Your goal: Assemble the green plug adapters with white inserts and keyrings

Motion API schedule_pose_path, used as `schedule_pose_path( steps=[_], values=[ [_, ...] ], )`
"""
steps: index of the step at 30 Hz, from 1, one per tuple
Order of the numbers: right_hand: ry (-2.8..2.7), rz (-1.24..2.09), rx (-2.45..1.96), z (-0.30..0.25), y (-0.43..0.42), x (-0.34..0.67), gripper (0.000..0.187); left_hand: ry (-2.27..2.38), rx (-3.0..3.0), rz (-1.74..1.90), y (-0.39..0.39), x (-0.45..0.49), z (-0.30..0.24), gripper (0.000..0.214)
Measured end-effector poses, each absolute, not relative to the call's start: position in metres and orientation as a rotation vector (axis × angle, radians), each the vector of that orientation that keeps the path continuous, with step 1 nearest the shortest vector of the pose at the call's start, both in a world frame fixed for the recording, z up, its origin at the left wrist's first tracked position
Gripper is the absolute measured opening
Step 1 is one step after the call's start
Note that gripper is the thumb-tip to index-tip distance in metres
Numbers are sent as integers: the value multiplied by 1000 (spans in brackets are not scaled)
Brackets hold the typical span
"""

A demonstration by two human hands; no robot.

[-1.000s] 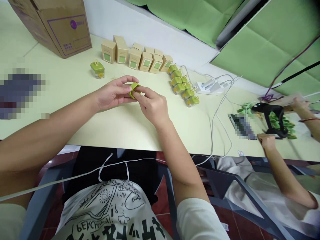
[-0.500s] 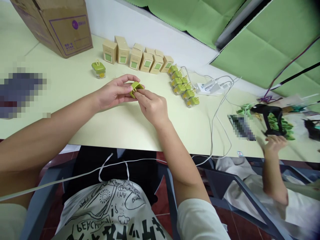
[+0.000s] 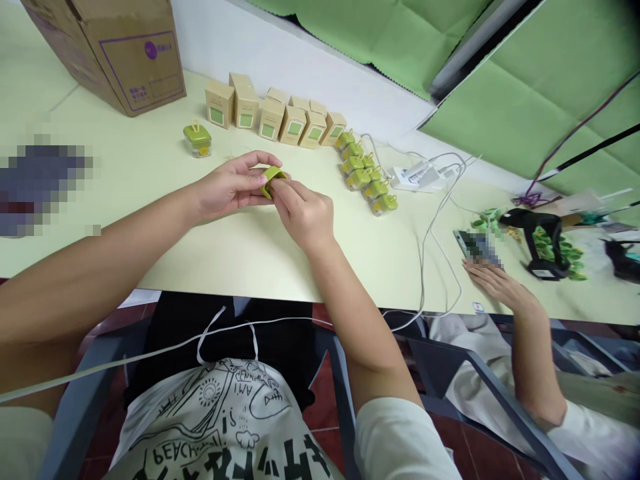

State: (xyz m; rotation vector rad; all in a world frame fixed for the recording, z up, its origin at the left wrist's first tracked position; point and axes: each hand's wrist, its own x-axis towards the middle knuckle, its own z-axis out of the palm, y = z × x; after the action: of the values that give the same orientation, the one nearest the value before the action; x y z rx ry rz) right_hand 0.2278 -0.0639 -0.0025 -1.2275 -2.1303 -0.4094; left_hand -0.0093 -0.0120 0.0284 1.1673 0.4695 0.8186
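Above the table, my left hand [image 3: 239, 181] grips a small yellow-green lid [image 3: 273, 175] between thumb and fingers. My right hand [image 3: 303, 213] is closed, its fingertips pressed into the underside of the lid; whether they pinch anything else there is hidden. Beyond my left hand stands a small clear box with a green lid and a loop [image 3: 198, 139]. To the right of my hands, several like boxes [image 3: 367, 172] are grouped in rows.
Several small cardboard boxes [image 3: 273, 115] line the wall. A large carton [image 3: 135, 60] stands back left. White cables [image 3: 424, 267] run from a power strip [image 3: 417, 179] over the table edge. At right, a co-worker's hand [image 3: 495, 283] lies beside a phone [image 3: 477, 248].
My hands stay in place, with the lid turned slightly between them. The co-worker's hand has moved left and down onto the table beside the phone.
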Motion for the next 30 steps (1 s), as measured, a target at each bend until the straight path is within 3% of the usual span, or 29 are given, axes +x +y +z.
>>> schedule_pose_path(
  steps=[6,11,16,30],
  values=[
    [-1959,-299,-1234,-10,-60,226,38,450,1181,780,-13,-10,28,42],
    [-1939,-129,-1217,-6,-60,228,44,392,1173,768,-11,-12,27,64],
    [-1958,-178,-1134,-5,-59,229,40,433,1211,767,-10,-14,29,77],
    [-2057,-7,-1195,-1,-59,229,29,436,1151,733,-9,-11,23,58]
  ],
)
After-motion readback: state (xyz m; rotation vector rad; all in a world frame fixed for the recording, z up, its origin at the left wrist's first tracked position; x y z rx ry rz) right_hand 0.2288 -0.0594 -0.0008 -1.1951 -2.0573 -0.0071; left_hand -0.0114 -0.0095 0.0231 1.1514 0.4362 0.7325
